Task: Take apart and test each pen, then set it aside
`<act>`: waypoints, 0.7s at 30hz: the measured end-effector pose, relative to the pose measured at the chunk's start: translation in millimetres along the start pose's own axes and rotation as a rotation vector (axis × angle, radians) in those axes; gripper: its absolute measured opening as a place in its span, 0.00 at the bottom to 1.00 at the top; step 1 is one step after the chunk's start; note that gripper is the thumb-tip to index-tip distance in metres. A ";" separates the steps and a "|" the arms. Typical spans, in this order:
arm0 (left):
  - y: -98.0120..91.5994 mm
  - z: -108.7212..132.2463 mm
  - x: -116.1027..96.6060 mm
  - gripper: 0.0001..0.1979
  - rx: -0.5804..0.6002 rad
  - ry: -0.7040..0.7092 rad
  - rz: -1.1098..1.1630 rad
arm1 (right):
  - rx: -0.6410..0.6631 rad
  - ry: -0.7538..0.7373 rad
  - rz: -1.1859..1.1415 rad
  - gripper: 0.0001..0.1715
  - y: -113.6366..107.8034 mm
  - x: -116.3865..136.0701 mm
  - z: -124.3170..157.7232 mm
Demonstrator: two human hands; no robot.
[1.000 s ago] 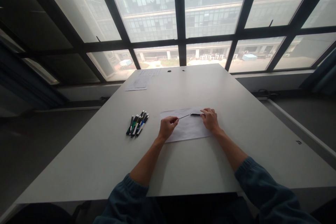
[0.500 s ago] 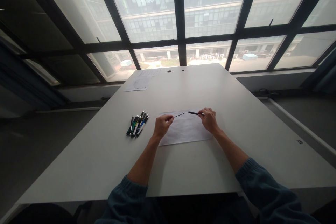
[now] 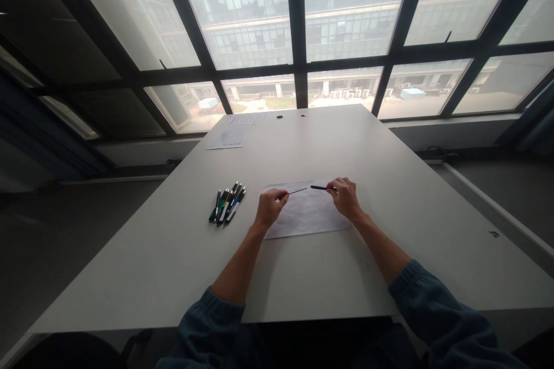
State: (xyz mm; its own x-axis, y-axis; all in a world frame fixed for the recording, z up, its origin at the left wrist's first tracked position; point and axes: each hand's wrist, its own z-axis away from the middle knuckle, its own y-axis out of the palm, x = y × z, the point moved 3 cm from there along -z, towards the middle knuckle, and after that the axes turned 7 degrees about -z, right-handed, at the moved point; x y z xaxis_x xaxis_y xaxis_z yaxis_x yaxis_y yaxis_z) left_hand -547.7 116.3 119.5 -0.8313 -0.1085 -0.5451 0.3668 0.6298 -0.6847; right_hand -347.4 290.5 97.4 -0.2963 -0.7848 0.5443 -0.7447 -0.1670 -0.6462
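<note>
Pinching a thin dark rod (image 3: 298, 191) between thumb and fingers, the left hand (image 3: 271, 207) appears in the head view above the left part of a white sheet (image 3: 309, 216). The rod points rightward and slightly away from the person. Across from it, the right hand (image 3: 345, 197) grasps a dark pen barrel (image 3: 319, 187) in its fingertips near the sheet's far right corner, the barrel's free end directed left. Rod and barrel face each other nearly in line over the sheet, their tips close but apart, with a narrow gap between them. Whether either one touches the paper cannot be told.

The sheet lies on a white table (image 3: 311, 282), in front of the person. Left of it, well clear of its edge, a bunch of pens (image 3: 227, 204) lies heaped together, mostly dark, with some green, blue and white parts; most point away from the person at a slant. Farther off, by the table's far left corner, are printed papers (image 3: 227, 134). A small dark object (image 3: 494, 234), too small to identify, sits near the right edge. Both forearms emerge from blue sleeves (image 3: 437, 305). Beyond the table stands a dark-framed window (image 3: 298, 23).
</note>
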 end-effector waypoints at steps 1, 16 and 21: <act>0.2 0.0 0.1 0.08 0.002 0.006 -0.003 | 0.006 -0.001 0.001 0.04 -0.2 0.4 0.0; 8.3 0.1 -20.1 0.08 0.125 0.113 0.096 | 0.201 -0.181 -0.045 0.05 5.4 36.8 2.2; 8.6 0.6 -21.1 0.11 0.071 0.020 0.183 | 0.190 -0.191 -0.046 0.04 5.8 39.7 3.3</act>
State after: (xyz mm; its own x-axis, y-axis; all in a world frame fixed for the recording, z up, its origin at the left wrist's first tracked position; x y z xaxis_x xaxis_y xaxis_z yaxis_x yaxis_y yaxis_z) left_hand -526.7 123.6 124.8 -0.7557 0.0186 -0.6547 0.5406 0.5821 -0.6074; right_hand -361.5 256.4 113.5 -0.1329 -0.8691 0.4765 -0.6239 -0.3003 -0.7215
